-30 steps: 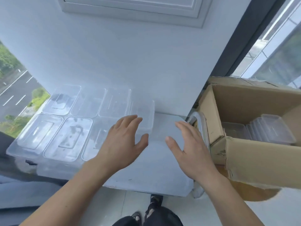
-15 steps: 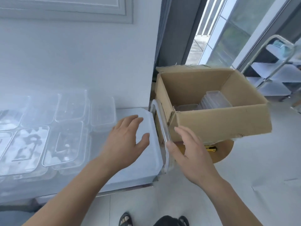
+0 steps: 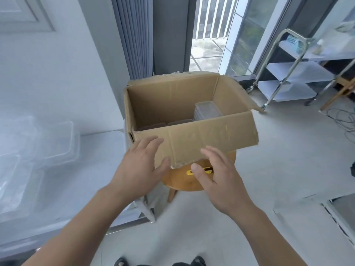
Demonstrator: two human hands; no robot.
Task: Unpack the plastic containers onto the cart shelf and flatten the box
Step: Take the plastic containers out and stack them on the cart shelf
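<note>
Nearest, the left hand (image 3: 138, 169) and right hand (image 3: 221, 181) are held out with fingers straight and spread, gripping nothing. The left fingertips overlap the near wall of the cardboard box (image 3: 201, 139), though contact cannot be told. By the right thumb a small yellow object (image 3: 190, 172) lies on the round wooden stool (image 3: 182, 182) that carries the box. The box is open-topped, with clear plastic containers (image 3: 208, 110) stacked at its far right inside. To the left, blurred, unpacked containers (image 3: 55, 141) sit on the cart shelf (image 3: 99, 156). Far right stands a metal trolley (image 3: 294, 72)
</note>
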